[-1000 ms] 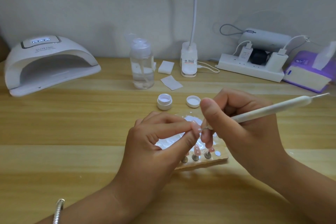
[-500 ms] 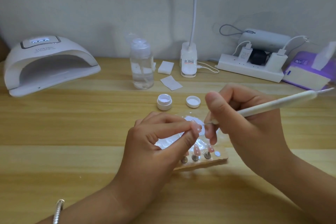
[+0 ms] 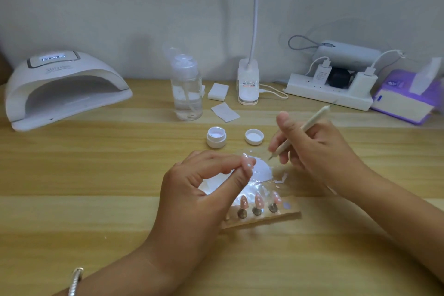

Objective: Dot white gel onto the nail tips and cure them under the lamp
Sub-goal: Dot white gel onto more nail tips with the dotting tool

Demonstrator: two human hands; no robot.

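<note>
currently dotting: small pink nail tip (image 3: 247,163) is pinched in left hand (image 3: 199,190), slim white dotting pen (image 3: 303,131) gripped in right hand (image 3: 314,151); next, white gel puddle (image 3: 262,170) should be touched lightly.

Bare hands and forearms, one bangle

The left hand (image 3: 192,192) and right hand (image 3: 314,151) are bare, as are both forearms. The left wrist wears a silver-coloured bangle (image 3: 75,281) with a twisted, rope-like surface, cut by the frame's lower edge.
</note>
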